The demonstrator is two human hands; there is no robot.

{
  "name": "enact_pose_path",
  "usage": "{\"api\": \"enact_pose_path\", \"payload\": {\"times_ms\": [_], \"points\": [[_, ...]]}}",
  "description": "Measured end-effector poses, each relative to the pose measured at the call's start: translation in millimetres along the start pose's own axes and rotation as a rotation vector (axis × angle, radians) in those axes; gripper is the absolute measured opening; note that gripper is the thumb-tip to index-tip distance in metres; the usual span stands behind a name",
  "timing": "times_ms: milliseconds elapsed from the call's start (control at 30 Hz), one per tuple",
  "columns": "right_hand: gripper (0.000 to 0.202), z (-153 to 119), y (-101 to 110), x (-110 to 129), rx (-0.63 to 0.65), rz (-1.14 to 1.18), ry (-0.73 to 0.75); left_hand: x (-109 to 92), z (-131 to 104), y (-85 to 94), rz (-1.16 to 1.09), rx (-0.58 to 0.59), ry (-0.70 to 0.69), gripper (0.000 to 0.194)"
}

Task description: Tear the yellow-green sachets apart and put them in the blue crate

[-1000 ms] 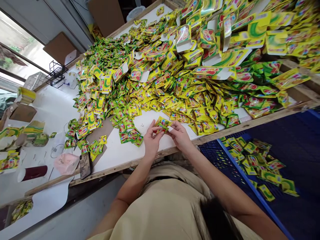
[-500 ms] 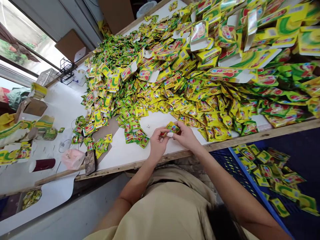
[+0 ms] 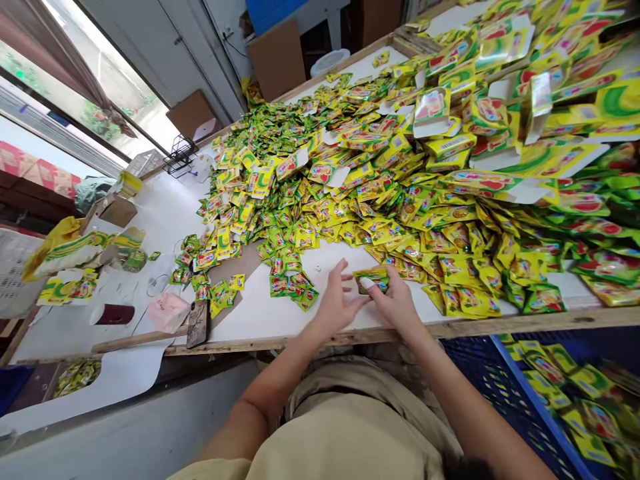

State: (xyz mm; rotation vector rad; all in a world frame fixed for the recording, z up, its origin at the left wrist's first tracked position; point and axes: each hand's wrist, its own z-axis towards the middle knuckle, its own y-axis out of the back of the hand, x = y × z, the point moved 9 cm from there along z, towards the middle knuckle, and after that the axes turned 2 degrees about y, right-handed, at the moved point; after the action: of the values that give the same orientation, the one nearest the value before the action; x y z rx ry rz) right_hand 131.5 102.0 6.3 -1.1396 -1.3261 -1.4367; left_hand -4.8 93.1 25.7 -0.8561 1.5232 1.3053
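Note:
My right hand [image 3: 399, 301] grips a small yellow-and-green sachet stack [image 3: 379, 275] just above the table's front part, with the thumb lying across its face. Beside it my left hand [image 3: 334, 301] is open, its fingers raised and apart, the thumb tip close to the held stack. Left of my hands lie loose green sachets [image 3: 291, 283] with red fruit pictures. Rows of yellow sachets [image 3: 457, 270] lie to the right. Behind them, open yellow printed boxes [image 3: 433, 110] rest on the heap.
The white table [image 3: 250, 317] has a wooden front edge. A phone [image 3: 199, 323], a pink packet [image 3: 169, 312] and a dark red cylinder [image 3: 115, 314] lie at left. Below right stands a blue crate [image 3: 525, 393] with filled yellow packs. A black wire rack [image 3: 179, 155] stands by the window.
My left hand has come off the sachets and opened. My right hand keeps hold of them, now showing as a stack. The camera view has shifted, so the table appears lower and further right.

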Motion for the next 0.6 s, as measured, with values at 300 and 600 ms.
{"api": "enact_pose_path", "payload": {"times_ms": [300,600], "points": [[0.026,-3,29,-22,0.003,-0.302,-0.074,1,96,302.5,0.445,-0.778,-0.062,0.056],[0.039,0,42,-70,-0.063,-0.382,-0.274,77,144,486.1,0.462,-0.959,0.293,0.058]]}}
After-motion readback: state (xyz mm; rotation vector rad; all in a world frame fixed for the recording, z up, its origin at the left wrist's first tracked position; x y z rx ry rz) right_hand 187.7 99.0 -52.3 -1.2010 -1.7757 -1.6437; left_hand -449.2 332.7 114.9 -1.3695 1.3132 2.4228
